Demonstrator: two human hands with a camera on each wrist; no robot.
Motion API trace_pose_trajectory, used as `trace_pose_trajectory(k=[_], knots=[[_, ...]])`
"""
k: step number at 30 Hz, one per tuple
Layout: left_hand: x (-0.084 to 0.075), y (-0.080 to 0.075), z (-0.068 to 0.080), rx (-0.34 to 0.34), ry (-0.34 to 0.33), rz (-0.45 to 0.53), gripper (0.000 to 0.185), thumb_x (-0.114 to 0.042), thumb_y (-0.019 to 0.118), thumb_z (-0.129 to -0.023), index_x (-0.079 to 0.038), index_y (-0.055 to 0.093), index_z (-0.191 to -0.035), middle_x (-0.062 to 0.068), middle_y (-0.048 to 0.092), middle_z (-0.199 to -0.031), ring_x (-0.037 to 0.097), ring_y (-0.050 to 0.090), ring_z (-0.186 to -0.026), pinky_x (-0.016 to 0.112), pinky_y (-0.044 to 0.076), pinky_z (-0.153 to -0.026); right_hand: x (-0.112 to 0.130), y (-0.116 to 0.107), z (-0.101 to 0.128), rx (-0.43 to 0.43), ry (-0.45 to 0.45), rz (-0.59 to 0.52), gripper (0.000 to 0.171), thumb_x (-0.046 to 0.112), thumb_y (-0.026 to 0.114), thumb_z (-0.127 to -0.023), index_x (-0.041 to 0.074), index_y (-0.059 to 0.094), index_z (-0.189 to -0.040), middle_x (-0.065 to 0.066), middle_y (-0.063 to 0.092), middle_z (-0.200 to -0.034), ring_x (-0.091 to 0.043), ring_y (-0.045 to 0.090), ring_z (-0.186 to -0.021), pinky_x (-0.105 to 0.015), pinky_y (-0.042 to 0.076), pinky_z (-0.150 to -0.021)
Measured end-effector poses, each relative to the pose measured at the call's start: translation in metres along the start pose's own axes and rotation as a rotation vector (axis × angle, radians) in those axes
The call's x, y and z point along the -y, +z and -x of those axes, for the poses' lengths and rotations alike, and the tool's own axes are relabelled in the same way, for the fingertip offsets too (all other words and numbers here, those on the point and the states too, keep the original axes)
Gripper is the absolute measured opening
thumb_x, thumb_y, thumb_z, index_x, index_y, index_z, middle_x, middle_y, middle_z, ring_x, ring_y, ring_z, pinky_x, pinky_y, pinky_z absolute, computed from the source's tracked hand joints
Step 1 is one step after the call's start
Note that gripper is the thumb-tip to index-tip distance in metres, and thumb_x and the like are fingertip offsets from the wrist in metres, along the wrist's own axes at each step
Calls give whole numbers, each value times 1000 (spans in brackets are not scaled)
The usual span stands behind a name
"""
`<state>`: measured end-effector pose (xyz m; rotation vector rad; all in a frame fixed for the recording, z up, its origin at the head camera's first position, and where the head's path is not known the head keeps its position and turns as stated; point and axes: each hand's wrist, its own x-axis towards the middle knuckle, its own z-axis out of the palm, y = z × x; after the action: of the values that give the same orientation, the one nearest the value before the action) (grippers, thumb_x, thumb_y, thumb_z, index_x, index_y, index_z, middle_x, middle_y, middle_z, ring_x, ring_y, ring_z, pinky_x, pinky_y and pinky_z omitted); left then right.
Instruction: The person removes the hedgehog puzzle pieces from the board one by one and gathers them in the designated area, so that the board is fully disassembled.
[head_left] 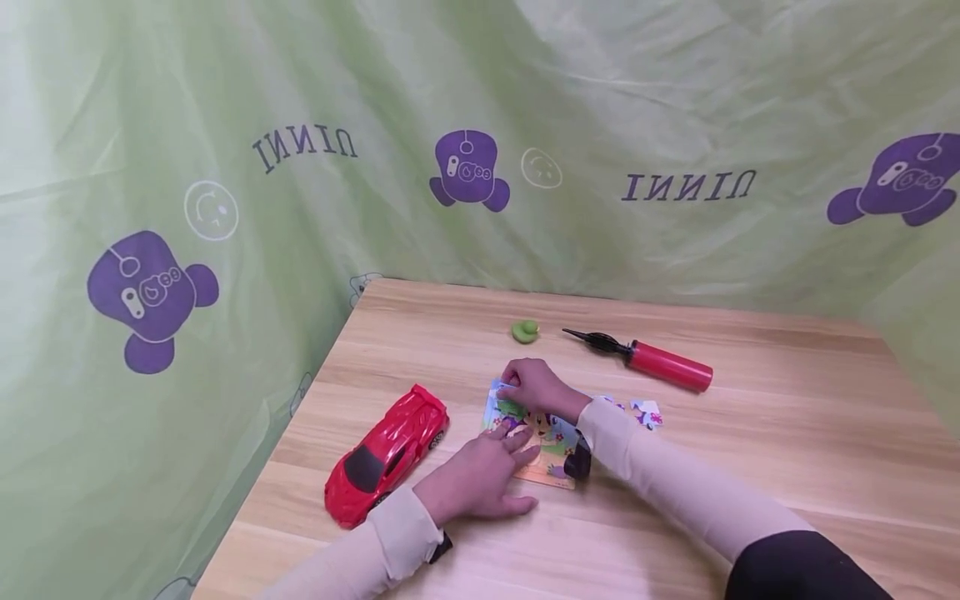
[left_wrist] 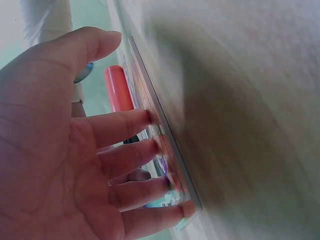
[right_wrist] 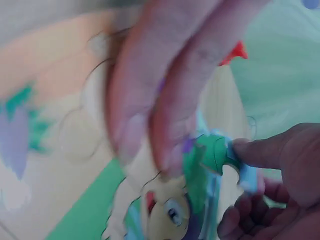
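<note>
A colourful jigsaw puzzle (head_left: 557,475) with a cartoon picture lies flat on the wooden table. My left hand (head_left: 476,475) rests on its near left part; in the left wrist view the spread fingers (left_wrist: 122,121) touch the surface and the thumb is held apart. At the far left corner my right hand (head_left: 536,387) pinches a green and light-blue puzzle piece (right_wrist: 215,152) between thumb and fingers. That piece overlaps the picture's edge in the right wrist view. Part of the puzzle is hidden beneath my hands and right forearm.
Several loose puzzle pieces (head_left: 647,413) lie right of the puzzle, partly behind my right sleeve. A red toy car (head_left: 386,454) stands on the left. Farther back are a green rubber duck (head_left: 525,332) and a red hand pump (head_left: 667,365). A green curtain (head_left: 570,242) hangs behind the table.
</note>
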<state>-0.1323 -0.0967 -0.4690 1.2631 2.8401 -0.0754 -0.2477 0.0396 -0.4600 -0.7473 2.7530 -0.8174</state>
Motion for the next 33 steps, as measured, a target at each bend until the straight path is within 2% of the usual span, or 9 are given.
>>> trace_pose_trajectory(k=[2,5,11,17,21,25,28,33], knots=[[-1,1,0,6,-6,-5,73,-67,40,-83,-16,48,-135,10,41,-141,32,38,-128,37,35,-102,0,-5,0,6,13,-64,15,22,73,-77,10,64,-77,4,57,-65,-11,51,-63,-26,44,-62],[-1,1,-1,8,-11,-9,73,-67,40,-82,-16,48,-134,10,41,-141,33,39,-128,38,36,-102,0,-16,2,21,12,-84,14,23,75,-76,15,64,-71,8,57,-61,-9,50,-59,-24,42,-59],[-3,0,0,21,-18,32,72,-66,42,-83,-16,48,-135,11,40,-142,35,37,-128,39,34,-103,-10,-54,12,42,-27,-65,10,22,75,-75,18,67,-70,8,61,-63,-9,54,-59,-25,45,-58],[-5,-2,12,78,-61,76,72,-67,39,-84,-17,48,-134,10,39,-143,36,34,-130,42,33,-103,-36,-83,29,216,40,26,9,20,75,-75,16,68,-71,5,61,-64,-10,54,-59,-25,46,-56],[-10,-3,28,114,-97,112,73,-68,39,-83,-18,48,-135,9,36,-144,37,31,-132,44,32,-103,-50,-82,31,285,69,28,8,21,75,-75,16,70,-72,5,62,-64,-9,54,-57,-24,45,-54],[-18,-5,41,116,-112,157,74,-68,40,-82,-16,48,-134,10,36,-144,38,31,-131,46,33,-102,-58,-70,27,283,32,-9,6,18,74,-76,14,70,-73,4,62,-63,-8,52,-55,-23,44,-53],[-21,-6,45,113,-111,164,73,-67,42,-82,-16,49,-133,10,38,-143,38,33,-130,45,34,-102,-60,-62,23,271,2,-35,5,16,73,-77,13,70,-74,3,63,-63,-8,52,-54,-24,44,-51],[-22,-10,47,125,-109,153,71,-66,43,-83,-16,50,-133,10,39,-143,37,34,-130,45,35,-101,-62,-54,18,248,-22,-11,5,16,73,-76,15,70,-74,5,63,-65,-9,54,-56,-26,46,-54]])
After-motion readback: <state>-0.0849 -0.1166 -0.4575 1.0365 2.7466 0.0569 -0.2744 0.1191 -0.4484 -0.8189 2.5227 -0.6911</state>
